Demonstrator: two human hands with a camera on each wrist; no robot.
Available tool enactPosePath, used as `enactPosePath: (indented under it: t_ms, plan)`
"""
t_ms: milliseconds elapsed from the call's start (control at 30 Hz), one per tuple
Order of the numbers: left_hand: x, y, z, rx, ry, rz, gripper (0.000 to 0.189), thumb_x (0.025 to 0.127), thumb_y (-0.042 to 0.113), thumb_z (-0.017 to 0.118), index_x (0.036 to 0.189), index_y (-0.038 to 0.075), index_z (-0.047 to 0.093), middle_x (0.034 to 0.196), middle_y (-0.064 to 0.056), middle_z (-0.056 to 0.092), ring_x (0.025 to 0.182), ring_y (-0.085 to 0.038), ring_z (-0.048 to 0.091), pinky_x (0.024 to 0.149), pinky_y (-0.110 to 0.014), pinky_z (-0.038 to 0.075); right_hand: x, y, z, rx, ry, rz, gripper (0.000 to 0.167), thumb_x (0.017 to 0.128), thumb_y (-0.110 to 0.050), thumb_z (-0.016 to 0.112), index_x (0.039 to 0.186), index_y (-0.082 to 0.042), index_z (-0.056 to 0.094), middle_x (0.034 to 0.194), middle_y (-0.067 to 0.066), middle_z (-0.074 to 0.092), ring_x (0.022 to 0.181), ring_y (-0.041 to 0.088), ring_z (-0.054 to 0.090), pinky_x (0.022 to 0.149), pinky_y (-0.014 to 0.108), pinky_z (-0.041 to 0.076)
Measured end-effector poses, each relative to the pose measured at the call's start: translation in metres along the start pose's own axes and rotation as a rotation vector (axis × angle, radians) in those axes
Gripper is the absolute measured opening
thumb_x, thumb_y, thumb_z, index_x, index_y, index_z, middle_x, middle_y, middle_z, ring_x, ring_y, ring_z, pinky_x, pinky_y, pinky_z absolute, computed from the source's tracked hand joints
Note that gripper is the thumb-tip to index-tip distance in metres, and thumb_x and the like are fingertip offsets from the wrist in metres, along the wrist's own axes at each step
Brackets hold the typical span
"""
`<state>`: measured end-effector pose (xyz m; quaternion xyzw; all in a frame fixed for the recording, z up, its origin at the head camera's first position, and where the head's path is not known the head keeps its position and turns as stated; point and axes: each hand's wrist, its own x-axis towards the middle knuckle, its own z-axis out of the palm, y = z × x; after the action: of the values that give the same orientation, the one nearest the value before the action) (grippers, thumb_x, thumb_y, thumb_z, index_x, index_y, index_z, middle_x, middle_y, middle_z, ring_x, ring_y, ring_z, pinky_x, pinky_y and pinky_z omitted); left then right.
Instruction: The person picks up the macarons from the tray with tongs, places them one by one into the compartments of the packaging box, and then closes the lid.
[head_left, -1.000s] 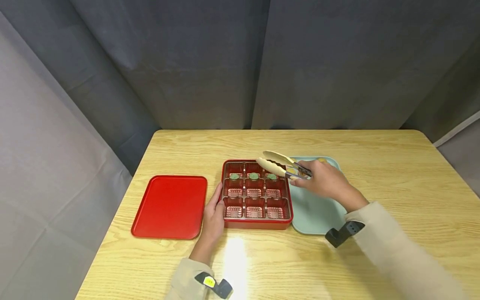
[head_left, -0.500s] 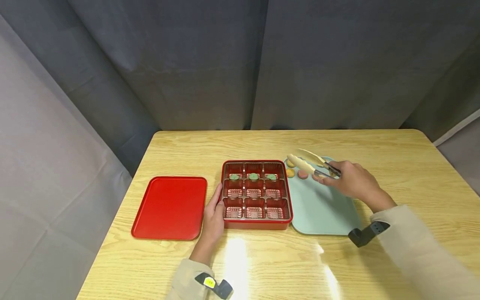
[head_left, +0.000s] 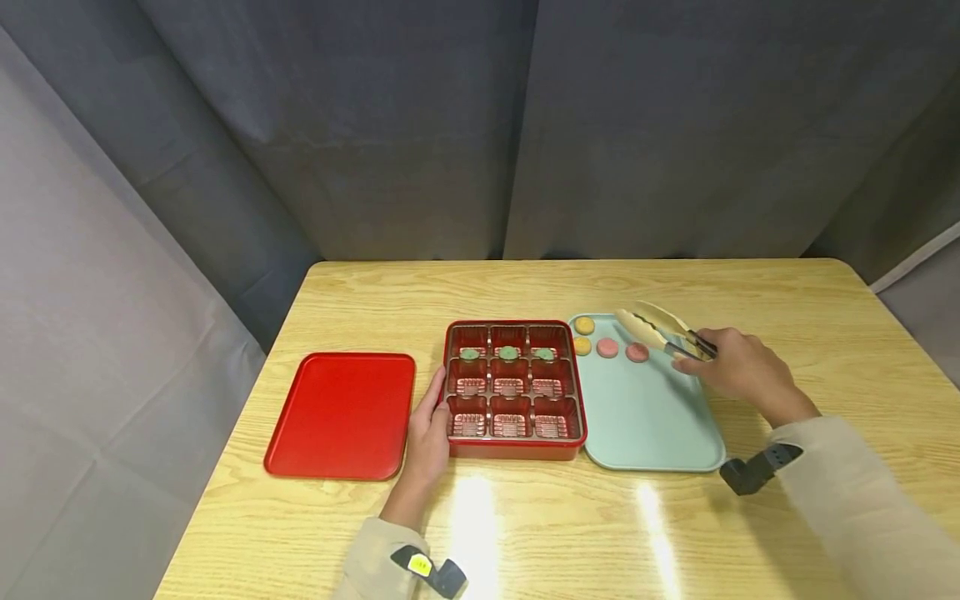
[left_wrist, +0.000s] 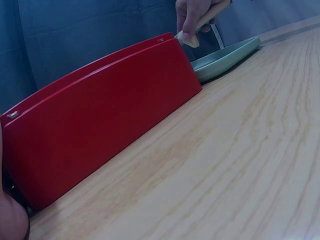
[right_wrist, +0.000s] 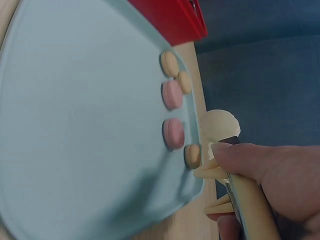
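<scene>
My left hand (head_left: pixel 427 437) rests along the left side of a red box (head_left: pixel 517 450), fingers straight against its wall. Inside, a clear insert forms several compartments. Three green macarons (head_left: pixel 507 353) sit in its back row, one per compartment. My right hand (head_left: pixel 746 371) grips tongs (head_left: pixel 656 327) with cream scalloped heads, spread apart with nothing between them. They are over the far right corner of a pale green tray (head_left: pixel 645 425). Along its back lie two pink macarons (head_left: pixel 607 348) and yellow ones (head_left: pixel 584 326). A further yellow macaron (right_wrist: pixel 192 156), close to the tongs, shows in the right wrist view.
A flat red lid-like square (head_left: pixel 341 417) lies on the wooden table (head_left: pixel 540 533) left of the box. The green tray stands right beside the box's right side. Grey curtains (head_left: pixel 420 133) hang behind the table's back edge.
My right hand has carried the tongs rightward, from over the box's back right corner to over the tray's far right corner. The left hand and the box stay put.
</scene>
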<state>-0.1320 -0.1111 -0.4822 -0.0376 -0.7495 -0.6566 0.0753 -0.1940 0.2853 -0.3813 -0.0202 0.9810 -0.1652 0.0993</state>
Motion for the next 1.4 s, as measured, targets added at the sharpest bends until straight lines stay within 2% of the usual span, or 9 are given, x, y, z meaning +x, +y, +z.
enactPosePath:
  t_ms: [200, 400, 500, 733, 967, 1400]
  plan:
    - [0.000, -0.001, 0.000, -0.007, -0.002, -0.006, 0.053, 0.096, 0.001, 0.032, 0.149, 0.009, 0.029, 0.154, -0.004, 0.029, 0.141, -0.017, 0.023, 0.115, -0.038, 0.021, -0.001, 0.010, 0.002, 0.005, 0.008, -0.002, 0.079, 0.082, -0.057, 0.062, 0.132, 0.002, 0.048, 0.108, 0.024, 0.061, 0.079, 0.031, 0.056, 0.054, 0.034, 0.040]
    - [0.000, 0.000, 0.000, -0.012, -0.010, -0.021, 0.053, 0.098, 0.001, 0.031, 0.149, 0.012, 0.028, 0.154, -0.002, 0.028, 0.141, -0.015, 0.022, 0.116, -0.037, 0.020, -0.002, 0.016, 0.003, -0.008, -0.010, 0.017, 0.086, 0.080, -0.061, 0.060, 0.134, 0.003, 0.044, 0.110, 0.028, 0.059, 0.079, 0.032, 0.056, 0.054, 0.034, 0.040]
    - [0.000, 0.002, -0.001, -0.010, -0.018, -0.024, 0.053, 0.098, 0.000, 0.031, 0.149, 0.011, 0.027, 0.154, -0.005, 0.028, 0.142, -0.017, 0.021, 0.116, -0.039, 0.019, -0.002, 0.017, 0.003, -0.014, -0.017, 0.029, 0.088, 0.080, -0.061, 0.060, 0.136, 0.004, 0.042, 0.112, 0.030, 0.057, 0.080, 0.033, 0.056, 0.055, 0.035, 0.040]
    - [-0.007, 0.037, -0.001, 0.016, -0.027, -0.027, 0.052, 0.096, -0.004, 0.031, 0.148, 0.002, 0.028, 0.153, -0.014, 0.028, 0.142, -0.025, 0.022, 0.116, -0.042, 0.020, 0.000, 0.018, 0.004, -0.025, -0.018, 0.041, 0.087, 0.080, -0.059, 0.062, 0.135, 0.005, 0.041, 0.109, 0.029, 0.058, 0.077, 0.032, 0.053, 0.053, 0.034, 0.039]
    - [-0.007, 0.036, -0.001, 0.016, -0.027, -0.015, 0.052, 0.096, -0.004, 0.031, 0.147, 0.001, 0.027, 0.152, -0.013, 0.029, 0.142, -0.022, 0.022, 0.116, -0.037, 0.020, 0.000, 0.020, 0.005, -0.026, -0.015, 0.046, 0.087, 0.081, -0.058, 0.062, 0.136, 0.006, 0.041, 0.112, 0.031, 0.057, 0.078, 0.033, 0.054, 0.053, 0.034, 0.039]
    - [-0.007, 0.036, -0.001, 0.018, -0.021, -0.018, 0.052, 0.096, -0.004, 0.031, 0.147, 0.001, 0.028, 0.152, -0.014, 0.030, 0.141, -0.023, 0.024, 0.115, -0.039, 0.020, 0.001, 0.021, 0.007, -0.014, -0.028, 0.037, 0.085, 0.081, -0.056, 0.063, 0.134, 0.007, 0.042, 0.109, 0.030, 0.058, 0.075, 0.031, 0.053, 0.053, 0.034, 0.039]
